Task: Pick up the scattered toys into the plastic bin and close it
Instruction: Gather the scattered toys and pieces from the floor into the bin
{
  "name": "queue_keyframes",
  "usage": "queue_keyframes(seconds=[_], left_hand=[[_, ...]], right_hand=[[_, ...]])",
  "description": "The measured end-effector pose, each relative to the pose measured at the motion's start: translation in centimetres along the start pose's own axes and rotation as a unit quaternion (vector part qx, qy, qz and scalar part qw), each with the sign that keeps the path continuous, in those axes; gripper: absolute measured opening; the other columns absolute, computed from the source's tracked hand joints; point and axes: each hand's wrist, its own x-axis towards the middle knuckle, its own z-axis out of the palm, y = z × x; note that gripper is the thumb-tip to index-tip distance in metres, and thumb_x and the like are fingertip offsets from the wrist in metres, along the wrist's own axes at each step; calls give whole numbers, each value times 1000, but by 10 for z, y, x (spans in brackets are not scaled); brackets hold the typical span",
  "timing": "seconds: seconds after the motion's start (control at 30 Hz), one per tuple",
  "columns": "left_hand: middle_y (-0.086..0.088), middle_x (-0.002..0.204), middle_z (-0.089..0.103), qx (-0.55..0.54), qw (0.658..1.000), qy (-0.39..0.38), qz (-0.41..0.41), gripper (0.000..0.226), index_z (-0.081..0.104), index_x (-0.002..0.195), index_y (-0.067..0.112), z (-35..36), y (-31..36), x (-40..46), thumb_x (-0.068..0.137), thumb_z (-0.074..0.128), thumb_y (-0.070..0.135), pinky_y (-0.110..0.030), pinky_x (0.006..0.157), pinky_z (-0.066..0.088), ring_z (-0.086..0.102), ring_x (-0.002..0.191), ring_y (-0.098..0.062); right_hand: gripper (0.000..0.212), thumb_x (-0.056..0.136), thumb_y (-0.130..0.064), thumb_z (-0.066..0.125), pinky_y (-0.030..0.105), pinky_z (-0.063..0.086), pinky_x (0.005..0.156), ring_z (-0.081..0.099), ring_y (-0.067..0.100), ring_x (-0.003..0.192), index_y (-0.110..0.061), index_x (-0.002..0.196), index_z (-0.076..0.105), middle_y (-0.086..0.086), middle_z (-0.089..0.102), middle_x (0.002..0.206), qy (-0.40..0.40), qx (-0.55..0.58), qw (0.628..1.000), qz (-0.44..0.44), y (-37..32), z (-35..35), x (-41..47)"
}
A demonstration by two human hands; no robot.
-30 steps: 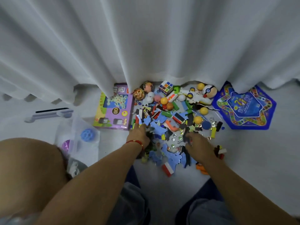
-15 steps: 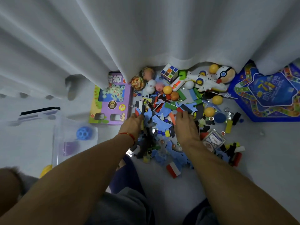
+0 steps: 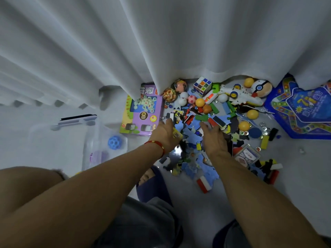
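Note:
A heap of scattered toys [image 3: 211,122] lies on the grey floor below the curtain: blue puzzle pieces, coloured blocks, several small balls, a puzzle cube [image 3: 202,85] and a white toy plane [image 3: 240,95]. My left hand [image 3: 165,134], with a red bracelet at the wrist, rests on the heap's left edge, fingers spread over small pieces, a yellow piece under it. My right hand [image 3: 214,138] lies flat on the middle of the heap, fingers apart. The clear plastic bin [image 3: 93,140] stands at the left, holding a blue ball [image 3: 115,142] and a purple item.
A purple game box [image 3: 143,113] lies left of the heap. A blue star-shaped game board [image 3: 304,110] lies at the right. A card pack [image 3: 247,155] sits by my right wrist. The bin's lid [image 3: 77,119] lies behind the bin. White curtain hangs over the heap's far side.
Both hands have slid further into the heap, away from me. The view has swung right, so the bin and toys sit more to the left.

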Motion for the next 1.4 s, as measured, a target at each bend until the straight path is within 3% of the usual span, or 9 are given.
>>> queue_keyframes(seconds=[0.1,0.23,0.37,0.53,0.67,0.8,0.97,1.13,1.4], left_hand=[[-16,122,53,14,1000,-9,24,51,46,127,11,-38,10,-6,87,69,33,-36,80,50,58,103,-32],[-7,114,59,47,997,-32,48,44,49,122,15,-99,19,-16,87,70,33,-31,71,48,61,96,-24],[-5,105,68,-7,997,-76,-21,34,58,113,6,-164,9,-41,86,70,23,-34,71,61,74,78,-23],[-23,97,70,-210,972,36,-102,27,64,104,-4,-218,-68,-97,85,69,15,-53,77,60,72,82,-39],[-18,103,64,-333,914,98,-210,25,64,108,-4,-203,-156,-146,88,63,12,-44,69,62,70,74,-32],[-17,94,59,-470,823,142,-287,25,58,109,-2,-178,-217,-183,90,60,12,-50,74,61,70,79,-40],[-22,108,57,-511,793,127,-306,25,52,109,0,-166,-240,-203,91,61,14,-53,83,58,68,96,-44],[-15,108,60,-479,853,110,-179,28,61,116,4,-202,-187,-197,93,57,19,-34,61,58,64,85,-29],[-9,92,68,-308,949,56,31,19,66,99,10,-182,-7,-136,92,56,25,-37,72,60,62,76,-22]], right_hand=[[58,95,0,53,44,54,69,60,41,88,-21,144,32,29,47,120,41,-14,999,1,-4,-2,-3],[43,100,-10,46,43,51,67,64,41,96,-3,140,31,26,59,116,99,35,994,36,-9,-11,-16],[36,101,-27,47,38,45,65,64,41,91,-2,127,46,24,64,108,111,270,947,137,-39,-40,-45],[23,97,-20,61,46,60,76,70,36,75,-2,111,64,21,73,85,-127,619,775,27,-140,-95,-78],[24,96,-8,59,33,61,62,73,34,73,-7,120,61,34,70,93,-250,625,734,-88,-229,-127,-100],[15,96,-12,59,23,56,58,74,20,75,-6,109,66,18,74,94,-276,521,789,-171,-295,-142,-121],[20,91,-6,62,18,51,52,66,11,68,-8,110,68,16,72,94,-217,411,861,-209,-300,-147,-132],[46,94,-15,57,36,55,65,69,27,84,-24,137,45,4,59,112,-102,292,932,-189,-225,-144,-122],[37,97,-22,55,34,47,61,60,28,72,-17,133,49,13,65,94,-49,251,966,36,-36,-143,-105]])
